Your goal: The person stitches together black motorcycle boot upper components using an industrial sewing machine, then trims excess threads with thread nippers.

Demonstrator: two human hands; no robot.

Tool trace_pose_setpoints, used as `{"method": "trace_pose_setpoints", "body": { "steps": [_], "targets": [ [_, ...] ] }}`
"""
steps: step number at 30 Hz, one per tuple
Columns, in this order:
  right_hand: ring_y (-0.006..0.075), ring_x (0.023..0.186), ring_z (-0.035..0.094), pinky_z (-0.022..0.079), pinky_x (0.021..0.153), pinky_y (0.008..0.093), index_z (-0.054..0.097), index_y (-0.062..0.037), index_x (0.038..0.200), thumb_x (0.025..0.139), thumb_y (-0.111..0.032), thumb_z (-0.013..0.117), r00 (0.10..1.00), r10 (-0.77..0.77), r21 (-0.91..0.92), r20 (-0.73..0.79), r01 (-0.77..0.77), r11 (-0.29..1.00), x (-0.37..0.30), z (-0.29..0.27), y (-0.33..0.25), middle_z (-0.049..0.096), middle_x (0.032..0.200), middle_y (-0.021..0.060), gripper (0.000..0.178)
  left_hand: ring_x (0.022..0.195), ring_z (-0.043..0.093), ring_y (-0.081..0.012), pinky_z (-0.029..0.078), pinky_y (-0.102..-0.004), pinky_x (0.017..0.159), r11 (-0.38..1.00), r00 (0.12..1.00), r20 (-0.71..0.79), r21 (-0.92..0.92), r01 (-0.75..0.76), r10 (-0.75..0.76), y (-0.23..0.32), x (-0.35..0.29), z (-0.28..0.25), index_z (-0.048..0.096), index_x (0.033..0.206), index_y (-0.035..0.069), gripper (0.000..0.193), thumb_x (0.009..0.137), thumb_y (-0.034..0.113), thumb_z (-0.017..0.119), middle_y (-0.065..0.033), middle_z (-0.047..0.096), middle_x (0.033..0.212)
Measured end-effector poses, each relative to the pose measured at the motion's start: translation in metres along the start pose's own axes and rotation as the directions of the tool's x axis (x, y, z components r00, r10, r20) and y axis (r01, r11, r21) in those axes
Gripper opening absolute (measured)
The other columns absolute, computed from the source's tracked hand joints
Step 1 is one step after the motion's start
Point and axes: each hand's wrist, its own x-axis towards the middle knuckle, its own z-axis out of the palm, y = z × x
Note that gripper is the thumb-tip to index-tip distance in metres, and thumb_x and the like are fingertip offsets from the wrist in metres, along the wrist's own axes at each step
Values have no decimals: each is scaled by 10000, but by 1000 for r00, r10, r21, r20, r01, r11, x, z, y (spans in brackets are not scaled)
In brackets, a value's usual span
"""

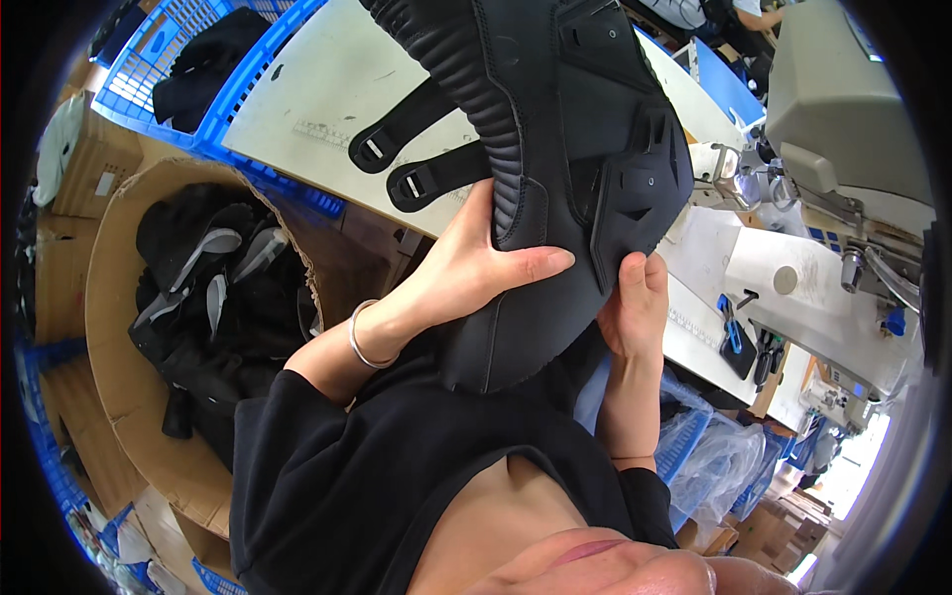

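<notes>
A black boot upper point(540, 213) with a ribbed panel and moulded plates is held up in front of me, over the table's near edge. Two straps with buckles point(412, 186) stick out from its left side. My left hand point(486, 263) grips the left edge, its thumb lying across the front and its other fingers mostly hidden beneath. At the lower right edge, my right hand point(638, 297) holds the upper beside a moulded plate; part of its grip is out of sight behind the piece.
An industrial sewing machine point(843, 119) stands right on the white table point(332, 74). Blue-handled snips point(732, 325) lie near its edge. Left are a round cardboard container point(114, 367) of black pieces and a blue crate point(213, 119). Clear plastic bags point(729, 456) sit lower right.
</notes>
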Motion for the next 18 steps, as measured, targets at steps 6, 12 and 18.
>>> {"method": "trace_pose_setpoints", "body": {
  "steps": [6,12,18],
  "targets": [
    [127,833,612,496,721,264,630,39,1032,942,-220,606,990,-60,-185,-126,36,982,-6,9,-4,662,971,81,275,1014,553,-169,468,-297,887,998,998,26,21,65,-65,-3,-2,3,417,1184,-98,728,716,283,824,-148,567,1101],
    [72,781,566,453,704,224,663,41,942,916,-148,637,970,-141,-286,-199,80,955,-12,14,-3,667,878,30,193,928,584,-150,491,-275,805,997,997,36,-22,70,-69,-10,-3,9,416,1229,-56,689,727,213,803,-108,584,1044],
    [46,751,542,430,676,206,665,39,895,902,-102,640,942,-198,-349,-271,95,932,-16,18,0,653,833,1,143,925,578,-143,485,-273,816,993,993,57,-55,105,-102,-8,-5,12,421,1228,-52,678,735,218,799,-102,582,1042]
  ]
}}
